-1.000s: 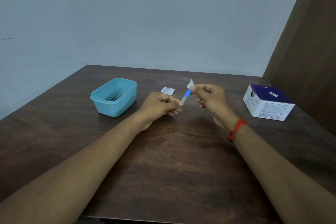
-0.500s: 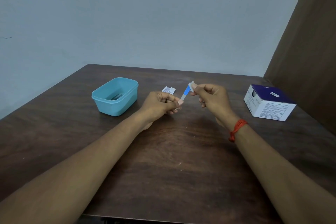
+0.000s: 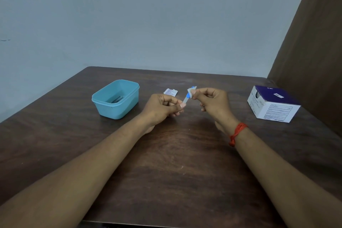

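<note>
Above the middle of the brown wooden table (image 3: 177,163) my two hands hold one small capped needle (image 3: 186,97), a clear sheath with a blue hub. My left hand (image 3: 162,107) pinches the clear lower end between thumb and fingers. My right hand (image 3: 211,101) pinches the blue upper end together with a scrap of white wrapper (image 3: 190,89). A red thread is tied round my right wrist (image 3: 236,133).
A light blue plastic tub (image 3: 118,106) stands to the left, with a few thin dark items inside. A small torn white packet (image 3: 170,92) lies behind my left hand. A purple and white carton (image 3: 273,104) sits at the right, close to a brown wall.
My right hand has slid down over the blue hub, so less of the blue shows. The white wrapper scrap has come lower with it. The left hand has barely moved.
</note>
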The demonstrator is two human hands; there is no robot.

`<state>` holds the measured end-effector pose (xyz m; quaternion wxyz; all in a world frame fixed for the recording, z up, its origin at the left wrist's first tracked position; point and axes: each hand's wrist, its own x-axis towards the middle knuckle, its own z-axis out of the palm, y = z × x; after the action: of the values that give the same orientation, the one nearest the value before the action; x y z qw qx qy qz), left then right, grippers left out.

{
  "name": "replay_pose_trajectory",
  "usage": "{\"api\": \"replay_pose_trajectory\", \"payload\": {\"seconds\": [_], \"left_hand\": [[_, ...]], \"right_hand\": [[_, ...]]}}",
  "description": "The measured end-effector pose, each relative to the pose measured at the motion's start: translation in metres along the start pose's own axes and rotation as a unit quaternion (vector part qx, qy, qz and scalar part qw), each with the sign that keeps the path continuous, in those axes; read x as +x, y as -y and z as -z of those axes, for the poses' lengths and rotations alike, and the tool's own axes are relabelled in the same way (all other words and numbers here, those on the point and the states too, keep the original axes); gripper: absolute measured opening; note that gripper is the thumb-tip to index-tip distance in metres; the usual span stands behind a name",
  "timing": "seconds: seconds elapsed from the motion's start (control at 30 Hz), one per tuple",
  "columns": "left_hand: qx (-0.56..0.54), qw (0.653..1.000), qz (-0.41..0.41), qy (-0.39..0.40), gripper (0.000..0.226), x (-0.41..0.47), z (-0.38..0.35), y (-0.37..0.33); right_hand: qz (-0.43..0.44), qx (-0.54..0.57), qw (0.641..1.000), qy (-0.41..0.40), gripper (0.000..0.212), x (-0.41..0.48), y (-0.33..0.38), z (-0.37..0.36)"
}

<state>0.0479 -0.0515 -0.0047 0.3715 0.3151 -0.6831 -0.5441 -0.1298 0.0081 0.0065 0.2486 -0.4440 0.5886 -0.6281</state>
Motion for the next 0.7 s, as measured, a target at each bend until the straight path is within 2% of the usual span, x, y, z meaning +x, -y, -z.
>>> {"api": "replay_pose_trajectory", "payload": {"seconds": [0.2,0.43,0.7], "left_hand": [[0.017,1.000,-0.002,-0.007,0.011,0.0013,-0.0003,0.0008],[0.034,0.999,-0.001,-0.006,0.003,0.0035,0.0000,0.0024],[0.033,0.999,-0.006,0.006,0.006,0.0024,-0.0006,0.0026]], "right_hand": [[-0.014,-0.012,1.000,0.021,0.023,-0.0029,-0.0008,-0.0070],[-0.011,-0.001,1.000,0.029,0.019,-0.0049,-0.0028,-0.0071],[-0.032,0.033,0.999,-0.019,0.020,-0.0002,0.0009,-0.0002]]}}
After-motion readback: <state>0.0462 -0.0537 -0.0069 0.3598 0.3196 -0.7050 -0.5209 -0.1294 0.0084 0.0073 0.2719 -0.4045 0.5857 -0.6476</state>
